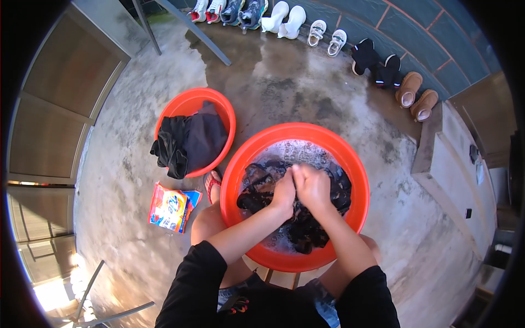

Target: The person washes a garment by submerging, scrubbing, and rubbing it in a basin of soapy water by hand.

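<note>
A large red plastic basin (295, 266) holds sudsy water with dark wet clothes (305, 229) in it. Above its middle, my left hand (285, 190) and my right hand (311, 184) meet, fingers curled, knuckles close together. The hands hide most of what lies between them, and the right one is slightly blurred, so a grip on cloth cannot be made out. Dark fabric lies directly below and around both hands.
A smaller red basin (230, 123) with dark clothes (188, 139) stands at upper left, a Tide detergent bag (170, 207) near it. Pairs of shoes (290, 20) line the tiled wall. Metal legs (197, 35) rest at upper left; a concrete block (447, 164) is at right.
</note>
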A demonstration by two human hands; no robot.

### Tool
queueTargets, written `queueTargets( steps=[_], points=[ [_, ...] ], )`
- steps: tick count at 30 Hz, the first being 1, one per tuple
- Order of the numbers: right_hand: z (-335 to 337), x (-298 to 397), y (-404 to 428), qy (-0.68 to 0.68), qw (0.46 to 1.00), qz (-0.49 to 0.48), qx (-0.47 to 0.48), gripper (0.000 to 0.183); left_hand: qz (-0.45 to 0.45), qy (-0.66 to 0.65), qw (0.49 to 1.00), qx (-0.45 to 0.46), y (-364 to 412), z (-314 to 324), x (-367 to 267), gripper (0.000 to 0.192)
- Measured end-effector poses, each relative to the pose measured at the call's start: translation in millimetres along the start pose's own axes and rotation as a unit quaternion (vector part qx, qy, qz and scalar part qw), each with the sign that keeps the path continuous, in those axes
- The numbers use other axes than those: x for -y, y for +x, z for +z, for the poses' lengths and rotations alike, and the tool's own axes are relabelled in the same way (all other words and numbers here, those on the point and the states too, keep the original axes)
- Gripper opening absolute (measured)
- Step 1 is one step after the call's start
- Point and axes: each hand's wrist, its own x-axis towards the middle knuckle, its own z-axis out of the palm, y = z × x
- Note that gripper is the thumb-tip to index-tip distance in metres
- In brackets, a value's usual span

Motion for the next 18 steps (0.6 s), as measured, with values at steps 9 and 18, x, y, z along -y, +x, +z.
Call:
queueTargets(
  steps=[9,18],
  points=[
    [1,28,-20,0.068,0.995,-0.042,0.061,0.029,-0.044,-0.125,0.974,0.185,64,-50,21,0.037],
    [0,35,-10,0.046,0.997,-0.062,0.021,0.032,-0.057,-0.207,0.949,0.229,49,-40,-11,0.047]
  ],
)
